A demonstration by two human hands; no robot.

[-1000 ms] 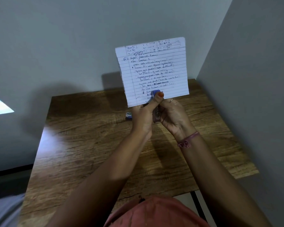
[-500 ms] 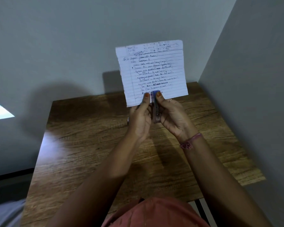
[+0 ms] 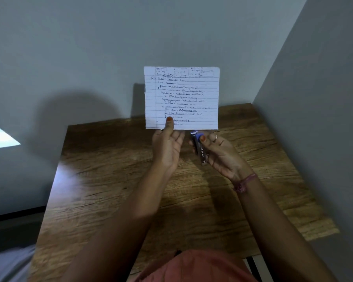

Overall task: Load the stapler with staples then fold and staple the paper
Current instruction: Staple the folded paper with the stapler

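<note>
Where the room opens: while both hands are raised over the far half of the counter (image 3: 110,200), its near and left stretches lie bare wood.
Counter edges: the far edge meets the back wall (image 3: 90,47); the right edge runs along the side wall (image 3: 324,119); the left edge drops to a dark floor.
Paper: the paper (image 3: 181,94), lined and handwritten, stands upright above the far edge, its face to the camera, its lower edge just above both hands.
Left hand: the left hand (image 3: 167,147) pinches the paper at its lower left, thumb pressed on the front face; the other fingers go behind the sheet.
Right hand: the right hand (image 3: 220,153) grips the stapler (image 3: 199,147), thumb on its blue end, fingers curled round the body from the right.
Stapler to paper: the stapler points up and away, its tip just below the paper's lower edge, right of the left thumb; whether it touches the sheet I cannot tell.
Hands to each other: near, side by side, with a narrow gap between them.
Right wrist: a reddish band (image 3: 245,183) circles it.
</note>
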